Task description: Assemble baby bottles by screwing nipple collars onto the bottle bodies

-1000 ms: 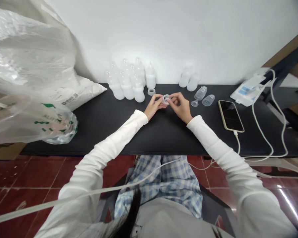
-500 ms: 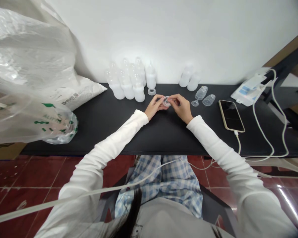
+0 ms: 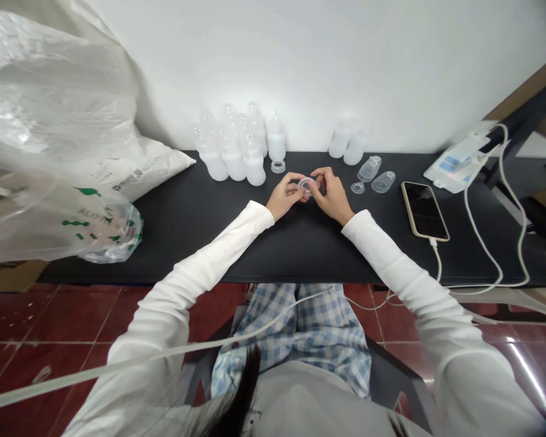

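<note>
Over the middle of the black table (image 3: 200,243), my left hand (image 3: 283,197) pinches a translucent bottle collar ring (image 3: 305,184) from its left side. My right hand (image 3: 331,197) grips the same ring from the right, thumb on its near rim and fingers bent above. Whether a teat sits inside the ring cannot be made out. Just behind my left hand lies another collar ring (image 3: 278,166), in front of a single white baby bottle (image 3: 277,142). To the right of my right hand rest two clear bottle caps (image 3: 370,169) and a small clear teat (image 3: 357,187).
Several capped baby bottles (image 3: 235,159) stand grouped at the back left. Two bottles without caps (image 3: 353,150) stand by the wall. At right are a phone (image 3: 424,211) on a cable and a power strip (image 3: 457,162). Large plastic bags (image 3: 59,109) fill the left side.
My right fingers have shifted on the collar ring: the index finger has lifted back and the thumb now presses the near rim. My left hand keeps its hold.
</note>
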Tool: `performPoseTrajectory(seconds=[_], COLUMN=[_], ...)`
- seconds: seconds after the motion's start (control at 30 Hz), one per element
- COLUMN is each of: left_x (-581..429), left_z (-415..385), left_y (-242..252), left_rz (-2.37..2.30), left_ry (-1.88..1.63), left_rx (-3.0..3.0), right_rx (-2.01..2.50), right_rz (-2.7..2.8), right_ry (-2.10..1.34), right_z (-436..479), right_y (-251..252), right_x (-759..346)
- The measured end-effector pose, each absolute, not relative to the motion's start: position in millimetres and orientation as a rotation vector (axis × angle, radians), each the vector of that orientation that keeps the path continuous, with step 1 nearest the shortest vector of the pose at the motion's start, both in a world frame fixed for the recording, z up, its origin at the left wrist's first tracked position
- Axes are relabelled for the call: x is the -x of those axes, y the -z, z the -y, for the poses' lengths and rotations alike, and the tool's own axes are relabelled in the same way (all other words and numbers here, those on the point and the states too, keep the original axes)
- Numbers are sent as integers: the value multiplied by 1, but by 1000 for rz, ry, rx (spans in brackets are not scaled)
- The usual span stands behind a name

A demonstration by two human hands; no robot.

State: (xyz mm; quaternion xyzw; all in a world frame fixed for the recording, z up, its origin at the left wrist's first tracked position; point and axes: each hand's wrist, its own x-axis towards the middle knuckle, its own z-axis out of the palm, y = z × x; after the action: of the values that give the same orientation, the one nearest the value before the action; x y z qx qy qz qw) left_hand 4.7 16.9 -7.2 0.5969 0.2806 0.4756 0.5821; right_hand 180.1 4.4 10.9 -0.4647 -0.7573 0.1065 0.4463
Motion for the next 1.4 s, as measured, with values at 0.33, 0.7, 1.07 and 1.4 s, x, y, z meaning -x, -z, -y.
performPoseTrajectory(seconds=[0.33, 0.7, 1.07, 1.4], left_x=[-6, -7, -3, -5], left_z=[-15, -14, -10, -20], left_y=[8, 5, -2, 7], left_rz=[-821, -857, -952, -775], left_ry=[-1192, -1172, -1130, -1201], left_rx=[-1432, -1459, -1520, -1348], right_rx=[1061, 1095, 1094, 1053], right_rz=[1856, 1781, 1839, 1794], right_ry=[-535, -544, -549, -661], right_z=[2, -1, 2, 1], right_y=[-10, -6, -6, -10], right_x=[-166, -167, -165, -171])
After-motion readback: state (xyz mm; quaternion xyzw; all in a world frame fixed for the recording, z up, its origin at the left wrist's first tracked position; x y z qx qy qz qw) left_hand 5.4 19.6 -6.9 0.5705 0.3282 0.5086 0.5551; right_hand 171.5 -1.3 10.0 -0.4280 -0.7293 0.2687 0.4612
